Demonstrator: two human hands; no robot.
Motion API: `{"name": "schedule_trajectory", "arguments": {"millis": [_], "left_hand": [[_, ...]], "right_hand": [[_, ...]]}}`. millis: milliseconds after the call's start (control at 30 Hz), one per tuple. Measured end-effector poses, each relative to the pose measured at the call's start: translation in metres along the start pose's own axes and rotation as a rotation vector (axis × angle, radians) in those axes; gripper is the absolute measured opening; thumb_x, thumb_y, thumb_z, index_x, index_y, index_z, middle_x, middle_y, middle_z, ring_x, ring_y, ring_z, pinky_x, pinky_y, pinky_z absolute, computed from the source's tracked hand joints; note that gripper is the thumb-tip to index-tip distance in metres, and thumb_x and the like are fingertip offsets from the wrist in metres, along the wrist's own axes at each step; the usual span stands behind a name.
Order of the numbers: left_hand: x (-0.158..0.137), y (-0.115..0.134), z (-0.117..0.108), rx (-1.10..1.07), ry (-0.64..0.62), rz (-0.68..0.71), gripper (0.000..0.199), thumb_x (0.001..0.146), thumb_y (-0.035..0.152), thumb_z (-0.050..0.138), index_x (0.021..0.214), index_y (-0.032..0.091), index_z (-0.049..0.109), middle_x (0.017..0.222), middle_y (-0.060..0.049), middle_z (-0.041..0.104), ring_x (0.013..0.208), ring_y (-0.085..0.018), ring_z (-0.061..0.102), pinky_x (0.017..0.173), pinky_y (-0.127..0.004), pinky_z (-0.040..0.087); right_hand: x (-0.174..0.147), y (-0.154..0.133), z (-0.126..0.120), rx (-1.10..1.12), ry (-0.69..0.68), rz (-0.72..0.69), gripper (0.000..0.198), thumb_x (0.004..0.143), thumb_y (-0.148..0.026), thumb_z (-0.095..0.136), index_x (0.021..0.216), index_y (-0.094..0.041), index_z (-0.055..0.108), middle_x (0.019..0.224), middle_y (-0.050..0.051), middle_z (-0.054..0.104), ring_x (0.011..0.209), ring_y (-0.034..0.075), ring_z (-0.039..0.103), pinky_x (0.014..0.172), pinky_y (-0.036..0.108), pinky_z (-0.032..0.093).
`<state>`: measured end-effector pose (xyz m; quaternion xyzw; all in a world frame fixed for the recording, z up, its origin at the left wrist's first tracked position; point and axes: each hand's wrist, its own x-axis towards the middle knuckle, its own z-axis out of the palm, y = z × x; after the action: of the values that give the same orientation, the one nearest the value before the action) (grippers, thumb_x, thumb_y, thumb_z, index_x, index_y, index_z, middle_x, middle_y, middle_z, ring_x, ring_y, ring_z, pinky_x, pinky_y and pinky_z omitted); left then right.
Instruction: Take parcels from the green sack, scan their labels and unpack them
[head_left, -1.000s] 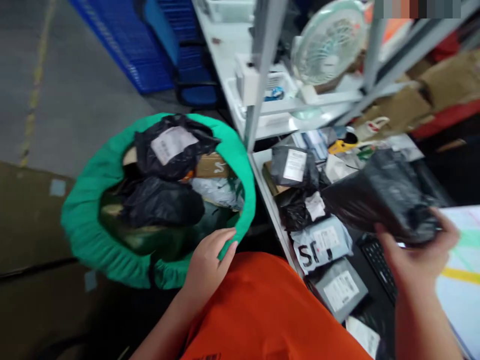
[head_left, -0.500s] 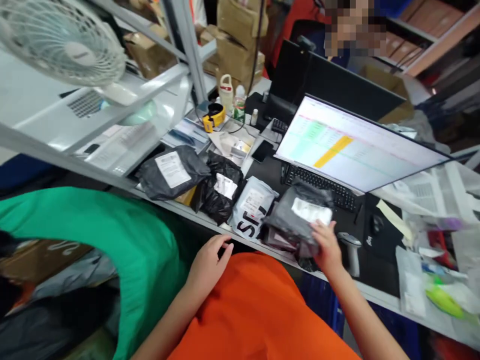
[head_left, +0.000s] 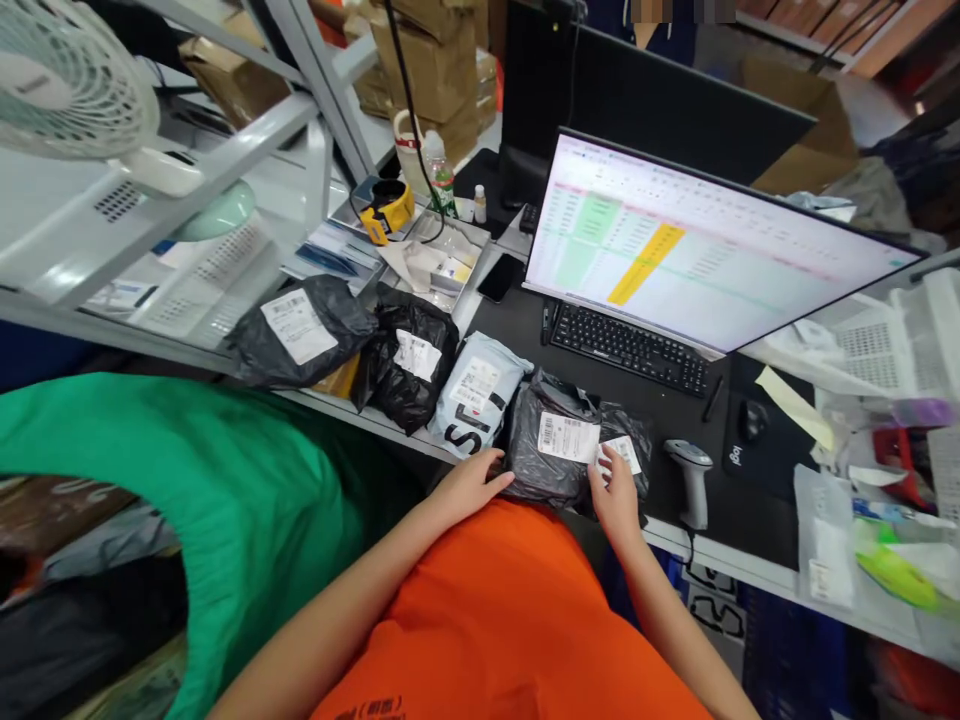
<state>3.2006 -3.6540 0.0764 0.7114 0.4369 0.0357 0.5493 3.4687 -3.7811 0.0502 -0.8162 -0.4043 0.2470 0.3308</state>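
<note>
Between my hands lies a dark grey plastic parcel (head_left: 551,470) with a white label, at the desk's front edge. My left hand (head_left: 476,485) is at its lower left corner, thumb and fingers apart. My right hand (head_left: 615,490) rests its extended fingers at the parcel's right side, by the label of a black parcel (head_left: 637,435) partly behind it. To the left sit a pale mailer bag (head_left: 487,365) with large black letters, a crumpled black parcel (head_left: 390,385) and another dark grey parcel (head_left: 337,310), all labelled.
A barcode scanner (head_left: 694,480) stands right of the parcels. Behind are a keyboard (head_left: 630,348), a monitor (head_left: 630,220) and a phone (head_left: 499,278). A mouse (head_left: 752,420) is further right. A green-rimmed sack (head_left: 277,470) of parcels hangs at the left, below a fan (head_left: 67,90).
The dark grey parcel has come down and left beside the pale mailer, uncovering the black parcel. My right hand has moved left with it, and my left hand has reached its near corner.
</note>
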Motion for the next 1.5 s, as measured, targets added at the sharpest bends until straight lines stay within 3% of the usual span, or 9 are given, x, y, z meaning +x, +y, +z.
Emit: {"name": "schedule_trajectory", "arguments": {"millis": [100,333,500,633,967,1200,1333,1433,1500], "left_hand": [[-0.009,-0.004,0.006,-0.069,-0.008,-0.01,0.052,0.089,0.046,0.059,0.131,0.017,0.058,0.13,-0.014,0.066,0.119,-0.028,0.063,0.103,-0.04,0.049],[-0.056,-0.029,0.011,-0.107,0.152,-0.043,0.059,0.089,0.047,0.056,0.14,0.017,0.052,0.14,-0.015,0.058,0.111,-0.025,0.066,0.102,-0.042,0.05],[-0.094,-0.056,0.03,-0.246,0.248,-0.116,0.061,0.087,0.052,0.054,0.134,0.013,0.053,0.132,-0.018,0.063,0.105,-0.024,0.069,0.098,-0.041,0.053],[-0.106,-0.066,0.044,-0.297,0.313,-0.124,0.053,0.086,0.051,0.052,0.122,0.013,0.059,0.121,-0.017,0.068,0.102,-0.024,0.07,0.095,-0.039,0.055],[-0.086,-0.055,0.043,-0.15,0.516,0.033,0.045,0.089,0.05,0.049,0.114,0.015,0.062,0.118,-0.015,0.068,0.1,-0.024,0.069,0.094,-0.04,0.055],[-0.023,-0.023,0.029,0.075,0.597,0.057,0.048,0.091,0.047,0.051,0.12,0.01,0.06,0.125,-0.02,0.064,0.115,-0.029,0.063,0.103,-0.043,0.048],[0.014,-0.004,0.039,0.095,0.502,-0.068,0.054,0.091,0.05,0.056,0.124,0.008,0.059,0.125,-0.022,0.066,0.119,-0.032,0.062,0.102,-0.042,0.047],[0.028,-0.005,0.046,0.029,0.523,-0.153,0.055,0.083,0.052,0.066,0.121,0.012,0.062,0.12,-0.019,0.07,0.111,-0.032,0.066,0.096,-0.04,0.051],[0.031,-0.008,0.047,-0.082,0.547,-0.181,0.054,0.077,0.052,0.071,0.115,0.014,0.065,0.117,-0.017,0.071,0.106,-0.031,0.068,0.092,-0.04,0.053]], "right_hand": [[0.014,0.006,0.013,0.143,-0.117,0.241,0.063,0.078,-0.048,0.062,0.13,-0.012,0.052,0.118,0.019,0.068,0.101,0.03,0.069,0.092,0.046,0.054],[0.025,-0.006,0.04,0.168,-0.105,0.24,0.044,0.071,-0.043,0.066,0.107,-0.019,0.06,0.111,0.012,0.072,0.101,0.028,0.067,0.094,0.042,0.05],[0.029,-0.016,0.051,0.241,-0.037,0.301,0.028,0.069,-0.038,0.066,0.09,-0.022,0.056,0.095,0.008,0.074,0.091,0.026,0.069,0.081,0.036,0.053],[0.028,-0.018,0.056,0.308,0.042,0.331,0.026,0.065,-0.035,0.067,0.083,-0.023,0.054,0.088,0.007,0.072,0.089,0.026,0.068,0.081,0.037,0.052],[0.009,-0.024,0.056,0.499,0.1,0.298,0.024,0.063,-0.029,0.066,0.082,-0.022,0.053,0.09,0.008,0.073,0.089,0.024,0.069,0.081,0.034,0.054],[0.011,-0.022,0.049,0.423,0.036,0.229,0.023,0.064,-0.028,0.071,0.077,-0.021,0.054,0.08,0.005,0.072,0.079,0.023,0.068,0.075,0.034,0.053],[0.022,-0.01,0.018,0.316,-0.127,0.126,0.021,0.06,-0.025,0.078,0.074,-0.019,0.063,0.07,0.002,0.07,0.069,0.021,0.067,0.071,0.032,0.053],[0.027,0.024,-0.042,0.262,-0.16,0.053,0.025,0.067,-0.022,0.073,0.092,-0.02,0.071,0.086,0.003,0.074,0.083,0.02,0.069,0.085,0.032,0.053],[0.027,0.061,-0.094,0.207,-0.066,0.062,0.034,0.076,-0.026,0.065,0.11,-0.02,0.068,0.109,0.007,0.072,0.101,0.021,0.067,0.1,0.035,0.048]]}}
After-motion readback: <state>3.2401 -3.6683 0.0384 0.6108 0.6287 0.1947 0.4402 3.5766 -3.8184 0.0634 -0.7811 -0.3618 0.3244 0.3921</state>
